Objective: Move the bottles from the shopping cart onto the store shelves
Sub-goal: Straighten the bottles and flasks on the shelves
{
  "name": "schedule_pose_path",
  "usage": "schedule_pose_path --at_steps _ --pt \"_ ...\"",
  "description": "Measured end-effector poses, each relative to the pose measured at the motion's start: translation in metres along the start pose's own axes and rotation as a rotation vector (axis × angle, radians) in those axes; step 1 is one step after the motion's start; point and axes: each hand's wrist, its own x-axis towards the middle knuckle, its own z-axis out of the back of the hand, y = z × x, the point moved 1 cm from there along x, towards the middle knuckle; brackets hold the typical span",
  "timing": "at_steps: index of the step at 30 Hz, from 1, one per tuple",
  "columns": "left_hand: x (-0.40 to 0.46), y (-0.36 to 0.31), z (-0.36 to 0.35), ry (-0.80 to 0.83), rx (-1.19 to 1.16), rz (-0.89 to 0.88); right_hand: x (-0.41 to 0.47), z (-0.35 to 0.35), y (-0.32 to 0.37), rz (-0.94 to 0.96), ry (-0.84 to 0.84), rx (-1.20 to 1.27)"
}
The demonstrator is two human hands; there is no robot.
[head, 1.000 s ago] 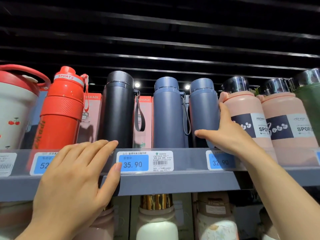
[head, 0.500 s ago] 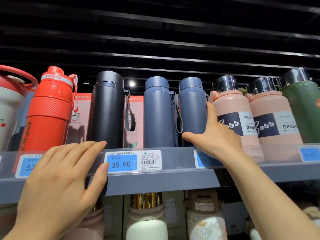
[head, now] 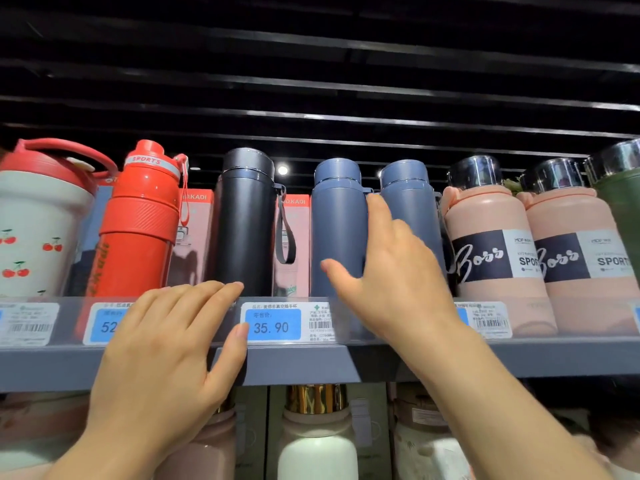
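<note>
Two slate-blue flasks stand side by side on the upper shelf (head: 311,362), the left blue flask (head: 337,230) and the right blue flask (head: 412,202). My right hand (head: 398,278) is raised in front of them with fingers spread; its thumb lies across the left flask's lower front and a finger points up into the gap between the two. My left hand (head: 162,368) rests flat on the shelf's front rail, fingertips below the black flask (head: 244,220), thumb beside the 35.90 price tag (head: 273,325). No shopping cart is in view.
The same shelf holds a cherry-print cup (head: 38,230), a red sports bottle (head: 142,220), two pink bottles (head: 485,209) (head: 568,216) and a green bottle (head: 623,209). Pink boxes stand behind. More bottles (head: 317,452) sit on the shelf below.
My right hand has moved left, from the right blue flask's right side to the front of both blue flasks. The left hand stays on the rail.
</note>
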Motion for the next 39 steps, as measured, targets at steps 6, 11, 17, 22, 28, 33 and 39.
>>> schedule_pose_path --at_steps 6,11,17,22,28,33,39 --pt "-0.001 0.001 -0.001 -0.021 -0.005 -0.005 0.03 -0.028 0.016 -0.255 0.224 0.046" --pt "-0.002 0.003 -0.003 -0.017 -0.008 0.007 0.035 -0.036 0.011 -0.288 0.227 0.124" --pt "-0.002 0.002 -0.003 -0.014 0.002 0.012 0.031 -0.033 0.007 -0.286 0.233 0.208" --pt "-0.002 0.003 -0.002 0.009 0.007 0.022 0.024 -0.035 0.011 -0.298 0.174 0.152" --pt "-0.003 0.005 -0.001 0.026 0.001 0.006 0.01 -0.034 0.018 -0.25 -0.018 0.038" --pt "-0.004 0.006 -0.004 0.021 0.0 -0.001 -0.026 -0.041 0.026 -0.085 -0.165 0.089" --pt "-0.005 0.006 -0.006 0.028 0.027 -0.01 -0.057 -0.055 0.017 0.11 -0.392 0.058"
